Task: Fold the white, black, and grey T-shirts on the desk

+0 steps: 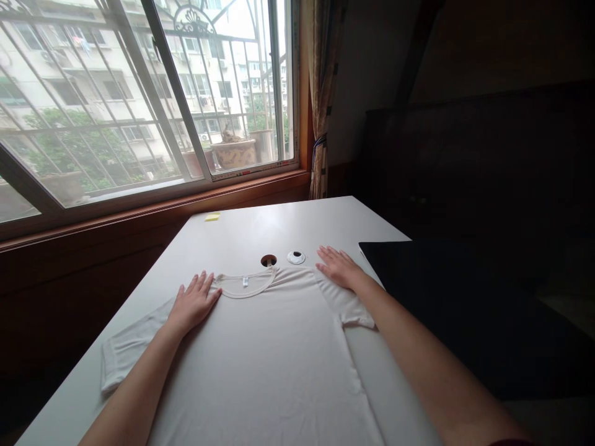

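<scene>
A white short-sleeved T-shirt (269, 359) lies spread out on the white table (297, 226), its neckline toward the far end and a small label showing inside the collar. My left hand (193, 303) rests flat on the shirt's left shoulder, close to the neckline, fingers stretched forward. On the right shoulder, near the top of the sleeve, my right hand (339, 266) lies flat with its fingers extended past the fabric's edge. The left sleeve sticks out beyond my left forearm, which covers part of it. Some wrinkles run across the right shoulder.
Beyond the collar are a round hole (268, 261) and a white ring-shaped cover (296, 257). A yellow sticky note (212, 217) is at the table's far left corner. Dark material (446, 310) lies along the right side. A window (139, 93) and a tied curtain (320, 124) stand behind.
</scene>
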A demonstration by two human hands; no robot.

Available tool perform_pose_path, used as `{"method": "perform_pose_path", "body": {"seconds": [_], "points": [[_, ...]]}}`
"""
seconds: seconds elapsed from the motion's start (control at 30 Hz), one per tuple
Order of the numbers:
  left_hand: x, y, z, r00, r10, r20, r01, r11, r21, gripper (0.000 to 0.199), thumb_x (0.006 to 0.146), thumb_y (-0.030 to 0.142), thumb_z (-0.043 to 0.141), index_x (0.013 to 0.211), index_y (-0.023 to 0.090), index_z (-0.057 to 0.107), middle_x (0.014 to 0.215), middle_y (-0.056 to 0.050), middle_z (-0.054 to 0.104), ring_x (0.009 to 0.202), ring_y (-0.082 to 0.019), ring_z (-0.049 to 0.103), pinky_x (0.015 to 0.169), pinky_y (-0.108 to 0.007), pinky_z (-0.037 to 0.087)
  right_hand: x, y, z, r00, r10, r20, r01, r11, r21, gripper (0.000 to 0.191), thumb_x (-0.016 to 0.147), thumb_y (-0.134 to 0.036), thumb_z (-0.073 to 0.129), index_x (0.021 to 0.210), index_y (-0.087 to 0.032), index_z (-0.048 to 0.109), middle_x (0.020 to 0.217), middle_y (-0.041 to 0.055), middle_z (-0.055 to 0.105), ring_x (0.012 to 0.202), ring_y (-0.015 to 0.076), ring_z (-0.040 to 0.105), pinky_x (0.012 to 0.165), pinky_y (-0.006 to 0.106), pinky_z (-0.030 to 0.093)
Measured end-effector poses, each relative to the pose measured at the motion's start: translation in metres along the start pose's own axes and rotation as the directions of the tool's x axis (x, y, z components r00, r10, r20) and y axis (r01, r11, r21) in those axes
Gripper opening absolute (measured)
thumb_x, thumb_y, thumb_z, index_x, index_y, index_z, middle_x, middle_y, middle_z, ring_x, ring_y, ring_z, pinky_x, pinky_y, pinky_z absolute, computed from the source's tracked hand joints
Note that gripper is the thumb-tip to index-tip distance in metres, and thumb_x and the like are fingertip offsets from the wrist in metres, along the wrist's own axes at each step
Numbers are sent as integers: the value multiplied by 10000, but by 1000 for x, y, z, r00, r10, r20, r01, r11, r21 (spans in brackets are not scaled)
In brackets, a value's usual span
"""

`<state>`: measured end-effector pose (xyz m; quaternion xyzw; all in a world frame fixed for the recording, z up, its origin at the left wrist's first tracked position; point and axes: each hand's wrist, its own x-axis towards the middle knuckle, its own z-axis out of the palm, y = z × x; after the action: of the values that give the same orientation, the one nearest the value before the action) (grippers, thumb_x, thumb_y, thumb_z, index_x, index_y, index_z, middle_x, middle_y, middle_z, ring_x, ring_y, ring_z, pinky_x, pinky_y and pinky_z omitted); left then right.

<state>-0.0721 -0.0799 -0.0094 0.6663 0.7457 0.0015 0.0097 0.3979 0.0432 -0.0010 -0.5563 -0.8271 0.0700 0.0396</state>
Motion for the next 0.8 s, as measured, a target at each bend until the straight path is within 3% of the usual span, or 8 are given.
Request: {"method": "perform_pose_path", "body": {"seconds": [0.2, 0.53, 0.8], "points": [[23, 5, 1, 1000, -1, -1, 1, 1000, 4, 748, 1023, 637, 205, 1648, 227, 213, 1731, -91, 134, 1597, -318, 112, 1243, -612, 155, 22, 11, 4, 1000, 16, -20, -16, 1000, -8, 709, 1025, -590, 210, 1648, -255, 269, 1730, 15, 187, 1589, 238, 154, 1283, 462, 117], [24, 15, -5, 1000, 8, -6, -8, 1000, -14, 756, 1023, 648, 196, 1648, 223, 214, 1732, -85, 126, 1599, -312, 102, 1249, -603, 135, 21, 21, 4, 998, 35, -44, -37, 998, -51, 712, 1032, -592, 201, 1643, -235, 285, 1723, 25, 217, 1581, 249, 182, 1275, 475, 149], [40, 23, -5, 1000, 10, -6, -10, 1000, -18, 767, 1020, 658, 200, 1648, 218, 213, 1731, -102, 123, 1599, -321, 99, 1244, -614, 145, 43, 18, -7, 992, 62, -114, -77, 988, -132, 656, 995, -511, 353, 1571, -211, 444, 1638, 117, 410, 1505, 352, 331, 1245, 590, 112]]}}
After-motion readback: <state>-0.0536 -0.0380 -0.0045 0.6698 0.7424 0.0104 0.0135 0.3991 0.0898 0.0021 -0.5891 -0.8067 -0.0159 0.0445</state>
